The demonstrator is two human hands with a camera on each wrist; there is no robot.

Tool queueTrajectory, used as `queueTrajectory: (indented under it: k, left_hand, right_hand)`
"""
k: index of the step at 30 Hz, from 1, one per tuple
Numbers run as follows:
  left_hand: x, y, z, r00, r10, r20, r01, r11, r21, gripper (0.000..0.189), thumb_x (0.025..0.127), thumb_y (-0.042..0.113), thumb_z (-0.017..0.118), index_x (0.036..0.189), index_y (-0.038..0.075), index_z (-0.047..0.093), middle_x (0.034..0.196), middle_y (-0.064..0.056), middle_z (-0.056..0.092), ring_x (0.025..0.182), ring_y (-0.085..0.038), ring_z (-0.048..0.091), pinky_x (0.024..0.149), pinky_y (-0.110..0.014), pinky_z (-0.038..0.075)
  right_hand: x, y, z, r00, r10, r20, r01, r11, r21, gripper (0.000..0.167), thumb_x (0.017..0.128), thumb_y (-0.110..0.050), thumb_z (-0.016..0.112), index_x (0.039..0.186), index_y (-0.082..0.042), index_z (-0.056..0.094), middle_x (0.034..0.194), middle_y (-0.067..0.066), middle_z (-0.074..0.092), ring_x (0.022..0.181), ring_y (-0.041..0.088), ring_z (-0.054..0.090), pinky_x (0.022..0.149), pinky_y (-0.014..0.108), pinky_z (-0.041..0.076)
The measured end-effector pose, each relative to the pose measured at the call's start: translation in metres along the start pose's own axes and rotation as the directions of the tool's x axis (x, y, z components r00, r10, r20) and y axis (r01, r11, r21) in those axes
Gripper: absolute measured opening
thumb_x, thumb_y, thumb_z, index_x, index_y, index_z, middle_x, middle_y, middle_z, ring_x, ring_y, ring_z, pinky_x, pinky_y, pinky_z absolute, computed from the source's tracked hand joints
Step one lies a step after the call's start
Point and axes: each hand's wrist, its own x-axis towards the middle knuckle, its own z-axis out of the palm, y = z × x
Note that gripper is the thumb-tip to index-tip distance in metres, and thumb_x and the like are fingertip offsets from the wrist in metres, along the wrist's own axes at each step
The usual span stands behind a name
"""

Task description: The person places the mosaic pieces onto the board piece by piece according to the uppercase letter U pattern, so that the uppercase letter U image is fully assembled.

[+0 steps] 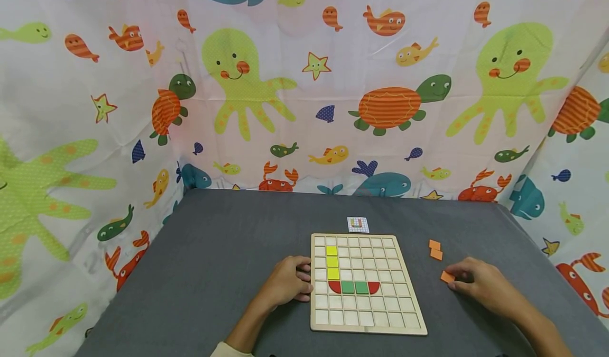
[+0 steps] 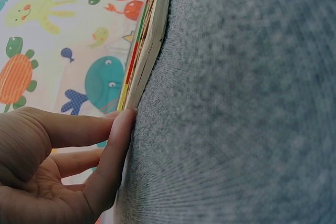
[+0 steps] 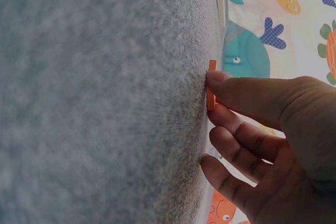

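Observation:
My left hand (image 1: 284, 283) holds the left rim of a wooden grid board (image 1: 369, 331), fingers and thumb bent against the edge. On the board, several yellow square tiles (image 1: 332, 262) form a column. Below them runs a row of two green square tiles (image 1: 348, 287) with a red rounded tile (image 1: 335, 286) at its left end and another red rounded tile (image 1: 374, 287) at its right end. To the right of the board, my right hand (image 1: 482, 285) pinches an orange tile (image 3: 211, 95) between thumb and finger at the table surface.
Two more orange tiles (image 1: 435, 254) lie touching each other beyond my right hand. A small pattern card (image 1: 358, 225) with a coloured U shape sits behind the board. Dark grey cloth (image 1: 238, 240) covers the table, and a sea-animal curtain (image 1: 304, 108) hangs around it.

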Motion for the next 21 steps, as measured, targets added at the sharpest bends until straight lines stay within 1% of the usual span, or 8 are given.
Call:
queueTrajectory:
  k: [7,12,14,21]
  left_hand:
    - [0.0,0.0,0.0,1.0,0.001,-0.001,-0.001,1.0,0.007,0.063,0.082,-0.016,0.075,0.142,-0.011,0.058,0.121,-0.018,0.062,0.098,-0.024,0.068,0.062,-0.037,0.068]
    - [0.0,0.0,0.0,1.0,0.0,-0.005,0.0,1.0,0.009,0.063,0.082,-0.016,0.076,0.142,-0.01,0.058,0.121,-0.018,0.062,0.098,-0.024,0.068,0.062,-0.037,0.068]
    - [0.0,0.0,0.001,1.0,-0.001,-0.008,0.001,1.0,0.01,0.063,0.082,-0.016,0.076,0.142,-0.01,0.058,0.121,-0.018,0.062,0.097,-0.024,0.068,0.062,-0.037,0.068]
    - [0.0,0.0,0.001,1.0,-0.005,-0.013,0.005,1.0,0.013,0.063,0.082,-0.015,0.076,0.142,-0.01,0.058,0.12,-0.017,0.062,0.096,-0.023,0.068,0.062,-0.037,0.068]
  right_hand:
    - [0.002,-0.002,-0.001,1.0,-0.017,-0.01,0.017,1.0,0.001,0.025,0.09,-0.019,0.085,0.111,-0.007,0.08,0.103,-0.001,0.071,0.088,0.012,0.057,0.071,0.031,0.052]
    - [0.002,-0.007,0.0,1.0,-0.019,-0.004,0.019,1.0,0.008,0.026,0.089,-0.021,0.085,0.112,-0.008,0.08,0.104,-0.001,0.071,0.087,0.012,0.057,0.07,0.029,0.052]
    - [0.003,-0.009,0.001,1.0,-0.017,0.004,0.017,1.0,0.016,0.026,0.089,-0.021,0.085,0.111,-0.009,0.08,0.103,-0.003,0.071,0.087,0.011,0.057,0.071,0.028,0.053]
    - [0.006,-0.025,0.005,0.999,-0.039,-0.014,0.04,0.999,0.024,0.025,0.089,-0.025,0.085,0.111,-0.013,0.081,0.1,-0.005,0.069,0.087,0.011,0.056,0.072,0.03,0.051]
